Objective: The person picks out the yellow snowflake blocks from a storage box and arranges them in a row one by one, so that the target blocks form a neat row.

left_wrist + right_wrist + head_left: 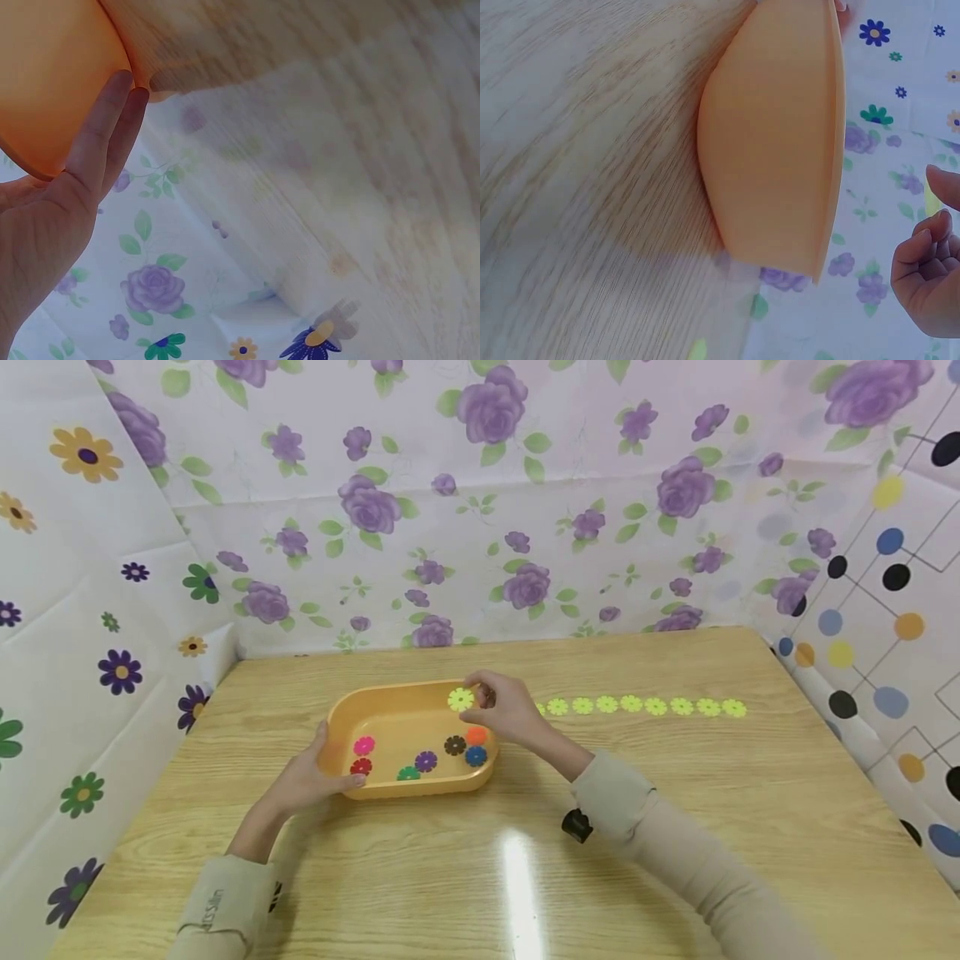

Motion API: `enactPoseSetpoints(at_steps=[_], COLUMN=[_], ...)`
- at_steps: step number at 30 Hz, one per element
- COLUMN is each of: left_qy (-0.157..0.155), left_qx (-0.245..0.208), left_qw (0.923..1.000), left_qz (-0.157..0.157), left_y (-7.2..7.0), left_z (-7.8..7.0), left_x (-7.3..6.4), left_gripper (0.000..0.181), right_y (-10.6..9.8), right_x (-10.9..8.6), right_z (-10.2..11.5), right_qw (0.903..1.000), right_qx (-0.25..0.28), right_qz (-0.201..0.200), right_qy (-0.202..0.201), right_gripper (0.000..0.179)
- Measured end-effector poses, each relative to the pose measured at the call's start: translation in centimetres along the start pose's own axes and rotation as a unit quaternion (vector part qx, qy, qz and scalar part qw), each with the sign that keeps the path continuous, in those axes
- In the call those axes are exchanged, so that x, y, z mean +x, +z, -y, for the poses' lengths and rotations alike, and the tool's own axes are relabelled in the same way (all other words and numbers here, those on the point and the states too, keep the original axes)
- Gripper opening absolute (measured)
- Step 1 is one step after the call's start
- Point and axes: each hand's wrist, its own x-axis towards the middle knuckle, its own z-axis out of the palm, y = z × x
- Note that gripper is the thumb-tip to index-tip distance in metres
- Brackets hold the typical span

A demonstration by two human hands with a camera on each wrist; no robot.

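My left hand grips the left end of an orange plastic basin, thumb over the near rim and fingers along the outside wall. In the left wrist view its fingers lie against that wall. Above the basin's right end, my right hand pinches a yellow flower-shaped disc between thumb and fingertips. Inside the basin lie notched discs: pink, red, green, purple, black, orange and blue.
Several yellow flower discs form a row on the wooden table, right of the basin; my right hand hides the row's left end. Cloth with purple flowers hangs behind the table, with patterned sheets at both sides.
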Motion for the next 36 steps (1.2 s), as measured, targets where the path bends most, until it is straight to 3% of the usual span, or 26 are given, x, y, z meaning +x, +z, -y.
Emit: enactPoseSetpoints(at_steps=[19, 36], left_qy=[-0.014, -0.006], left_qx=[0.001, 0.007], left_qw=[0.9999, 0.9999], left_qz=[0.007, 0.005], left_y=[0.0, 0.1], left_z=[0.1, 0.0], left_x=[0.1, 0.1], left_gripper=[0.116, 0.115], right_y=[-4.9, -10.3], right_x=[-3.4, -7.2], right_z=[-4.0, -9.3], right_qw=[0.9981, 0.9888], right_qx=[-0.031, -0.076], right_qz=[-0.052, -0.079], right_qy=[0.014, 0.101], right_gripper=[0.033, 0.035])
